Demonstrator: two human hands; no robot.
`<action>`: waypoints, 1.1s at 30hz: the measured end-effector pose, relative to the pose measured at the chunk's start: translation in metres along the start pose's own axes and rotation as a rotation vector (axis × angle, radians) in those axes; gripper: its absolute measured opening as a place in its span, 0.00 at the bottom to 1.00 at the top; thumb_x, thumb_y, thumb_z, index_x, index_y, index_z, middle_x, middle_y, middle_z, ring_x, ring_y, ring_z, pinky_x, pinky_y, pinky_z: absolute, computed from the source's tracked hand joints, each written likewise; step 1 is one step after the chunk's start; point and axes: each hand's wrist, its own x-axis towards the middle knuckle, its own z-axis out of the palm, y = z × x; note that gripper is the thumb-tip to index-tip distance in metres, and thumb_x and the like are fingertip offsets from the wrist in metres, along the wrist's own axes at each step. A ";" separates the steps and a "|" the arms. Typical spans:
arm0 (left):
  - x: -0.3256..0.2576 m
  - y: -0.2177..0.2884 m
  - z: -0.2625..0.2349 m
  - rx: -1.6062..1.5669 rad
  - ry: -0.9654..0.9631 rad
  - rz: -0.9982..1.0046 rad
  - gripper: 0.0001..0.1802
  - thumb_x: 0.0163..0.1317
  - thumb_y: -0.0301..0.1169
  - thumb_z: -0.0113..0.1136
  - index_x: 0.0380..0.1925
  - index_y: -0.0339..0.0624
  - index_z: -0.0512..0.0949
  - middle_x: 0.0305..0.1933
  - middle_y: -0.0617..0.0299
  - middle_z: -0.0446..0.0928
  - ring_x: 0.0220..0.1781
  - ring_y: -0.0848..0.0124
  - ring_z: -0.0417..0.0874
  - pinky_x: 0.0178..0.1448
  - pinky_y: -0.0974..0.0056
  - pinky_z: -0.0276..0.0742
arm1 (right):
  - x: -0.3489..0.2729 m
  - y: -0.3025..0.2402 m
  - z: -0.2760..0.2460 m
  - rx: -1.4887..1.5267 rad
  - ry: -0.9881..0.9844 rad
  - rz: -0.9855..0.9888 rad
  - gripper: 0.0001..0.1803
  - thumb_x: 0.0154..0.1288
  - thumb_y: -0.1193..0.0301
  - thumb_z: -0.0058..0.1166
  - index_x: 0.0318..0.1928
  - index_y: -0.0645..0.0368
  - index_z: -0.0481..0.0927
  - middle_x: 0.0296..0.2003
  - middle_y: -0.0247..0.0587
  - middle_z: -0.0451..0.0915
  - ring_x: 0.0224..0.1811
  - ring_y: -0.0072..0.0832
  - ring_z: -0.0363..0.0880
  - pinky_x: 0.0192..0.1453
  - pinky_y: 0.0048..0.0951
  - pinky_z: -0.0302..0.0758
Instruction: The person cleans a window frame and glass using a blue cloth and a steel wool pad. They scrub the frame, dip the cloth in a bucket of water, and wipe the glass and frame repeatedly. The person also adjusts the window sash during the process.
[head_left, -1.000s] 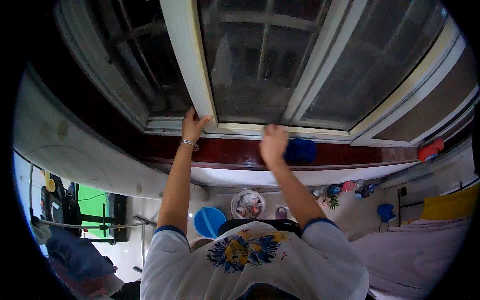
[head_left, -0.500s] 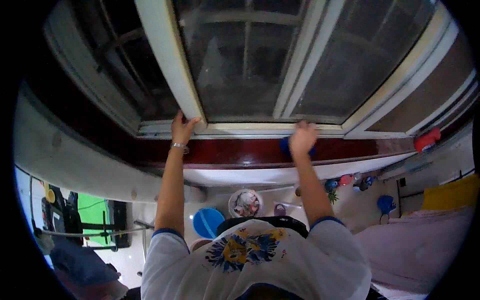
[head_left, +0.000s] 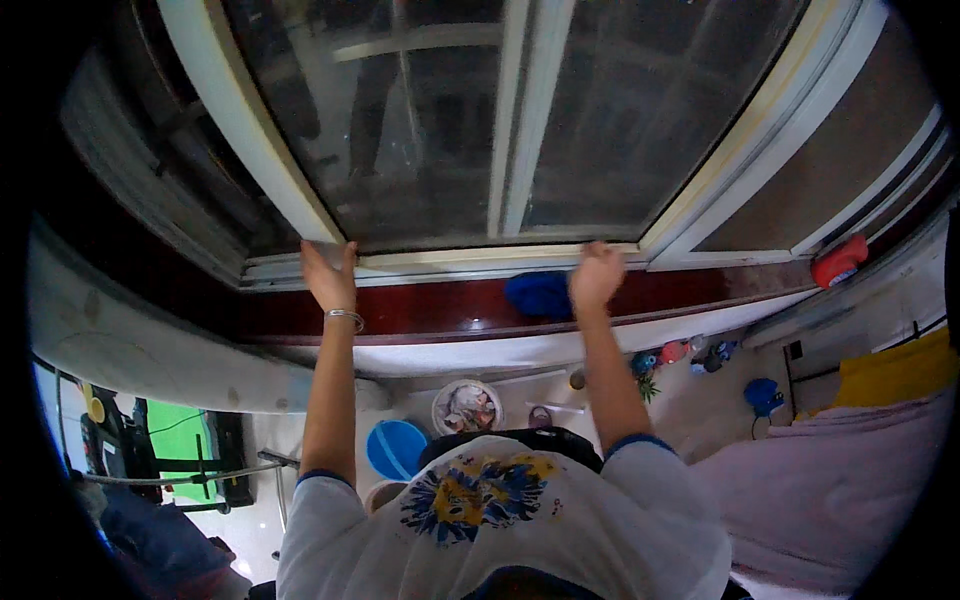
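Bracing: both arms were raised to the sliding window sash [head_left: 470, 130], hands set on its pale bottom rail just above the dark red sill [head_left: 440, 305].
Left hand [head_left: 328, 275]: its grip lay flat and spread against the sash's lower left corner, where the white upright meets the rail; a thin bracelet [head_left: 345, 316] circled the wrist.
Right hand [head_left: 597, 275]: its grip was curled loosely over the rail's edge further right, fingers together, closed on nothing else.
Blue cloth [head_left: 538, 293]: it lay bunched on the sill just left of the right hand, near it, whether touching could not be told.
Sash position: it sat in its track, its glass dim and streaked.
Doing it well: as a judgement, even pressure from both hands, kept low on the rail and along the track, would stop the frame racking or jamming.
Around: a red object [head_left: 838, 262] rested at the sill's far right end.
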 end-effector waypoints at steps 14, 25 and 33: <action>0.006 -0.010 0.012 0.055 0.068 -0.074 0.40 0.53 0.42 0.68 0.56 0.23 0.63 0.53 0.34 0.71 0.52 0.41 0.73 0.58 0.49 0.68 | -0.005 -0.033 -0.032 -0.070 -0.099 -0.196 0.09 0.50 0.78 0.50 0.33 0.59 0.81 0.38 0.46 0.78 0.44 0.46 0.72 0.46 0.48 0.69; 0.003 -0.013 0.006 0.015 0.017 -0.118 0.41 0.54 0.45 0.67 0.58 0.25 0.62 0.56 0.34 0.69 0.56 0.42 0.71 0.59 0.50 0.67 | 0.033 0.059 -0.023 -0.170 0.077 -0.224 0.08 0.53 0.72 0.51 0.33 0.58 0.81 0.38 0.43 0.77 0.44 0.44 0.73 0.44 0.46 0.69; 0.009 -0.003 0.004 -0.003 -0.037 -0.151 0.41 0.53 0.44 0.67 0.58 0.26 0.63 0.56 0.35 0.69 0.56 0.42 0.71 0.60 0.50 0.67 | -0.022 -0.055 -0.020 0.094 0.026 -0.485 0.09 0.55 0.70 0.48 0.32 0.57 0.81 0.35 0.40 0.79 0.43 0.40 0.74 0.46 0.46 0.68</action>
